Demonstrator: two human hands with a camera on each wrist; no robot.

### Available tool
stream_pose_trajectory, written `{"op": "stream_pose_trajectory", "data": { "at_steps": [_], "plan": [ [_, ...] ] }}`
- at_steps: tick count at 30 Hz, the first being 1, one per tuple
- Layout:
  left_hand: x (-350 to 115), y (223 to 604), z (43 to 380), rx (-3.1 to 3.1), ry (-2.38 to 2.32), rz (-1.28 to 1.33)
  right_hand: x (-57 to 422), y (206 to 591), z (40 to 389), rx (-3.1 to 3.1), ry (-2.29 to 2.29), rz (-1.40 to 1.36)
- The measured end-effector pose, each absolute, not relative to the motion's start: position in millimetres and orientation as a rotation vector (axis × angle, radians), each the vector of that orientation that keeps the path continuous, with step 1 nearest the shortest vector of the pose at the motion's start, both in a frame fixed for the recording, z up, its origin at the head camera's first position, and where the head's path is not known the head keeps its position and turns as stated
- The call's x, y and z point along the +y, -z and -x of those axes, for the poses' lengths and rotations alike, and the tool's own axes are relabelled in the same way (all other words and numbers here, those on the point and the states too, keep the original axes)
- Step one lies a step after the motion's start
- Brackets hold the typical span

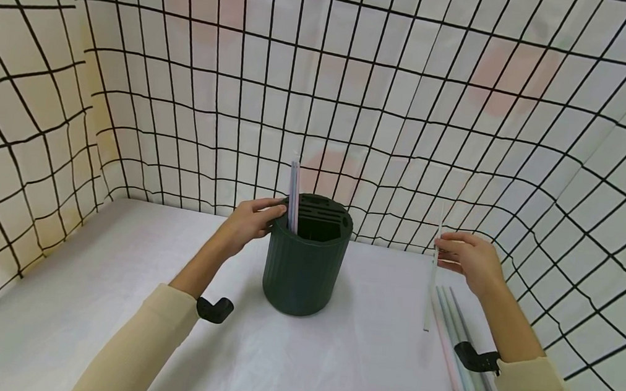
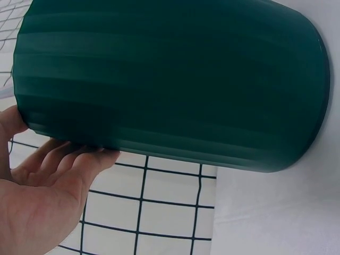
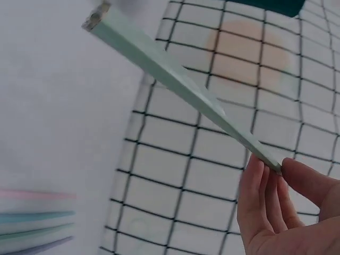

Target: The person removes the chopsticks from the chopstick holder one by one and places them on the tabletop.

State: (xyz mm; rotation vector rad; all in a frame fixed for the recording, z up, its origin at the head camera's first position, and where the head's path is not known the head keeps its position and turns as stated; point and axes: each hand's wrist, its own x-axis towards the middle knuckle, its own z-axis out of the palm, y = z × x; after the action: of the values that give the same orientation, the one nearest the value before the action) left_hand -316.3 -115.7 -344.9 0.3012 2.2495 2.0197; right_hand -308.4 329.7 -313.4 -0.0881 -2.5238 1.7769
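A dark green round utensil holder (image 1: 302,275) with slots and a larger compartment in its top stands mid-table. My left hand (image 1: 249,224) grips its rim from the left, thumb at the top edge and fingers against the ribbed outer wall (image 2: 170,79). Lilac and pink chopsticks (image 1: 293,197) stand upright in the holder by that thumb. To the right, my right hand (image 1: 469,259) pinches a pale green chopstick (image 3: 175,79) near its far end, between thumb and fingertips. Its blunt end points down toward the table in the head view.
Several pastel chopsticks (image 1: 458,351) in pink, blue, green and grey-purple lie side by side under the right forearm. A black wire grid (image 1: 332,98) encloses the white tabletop (image 1: 365,361) at the back and both sides. Each wrist carries a black mount (image 1: 215,310).
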Motion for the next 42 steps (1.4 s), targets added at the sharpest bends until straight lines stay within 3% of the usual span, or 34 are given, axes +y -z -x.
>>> {"op": "stream_pose_trajectory", "data": {
  "at_steps": [24, 42],
  "plan": [
    [-115, 345, 317, 2.249, -2.015, -0.307, 380, 428, 303, -2.779, -1.771, 0.380],
    [-116, 346, 317, 2.235, -2.022, -0.295, 385, 453, 306, -2.793, -1.719, 0.425]
  ]
}}
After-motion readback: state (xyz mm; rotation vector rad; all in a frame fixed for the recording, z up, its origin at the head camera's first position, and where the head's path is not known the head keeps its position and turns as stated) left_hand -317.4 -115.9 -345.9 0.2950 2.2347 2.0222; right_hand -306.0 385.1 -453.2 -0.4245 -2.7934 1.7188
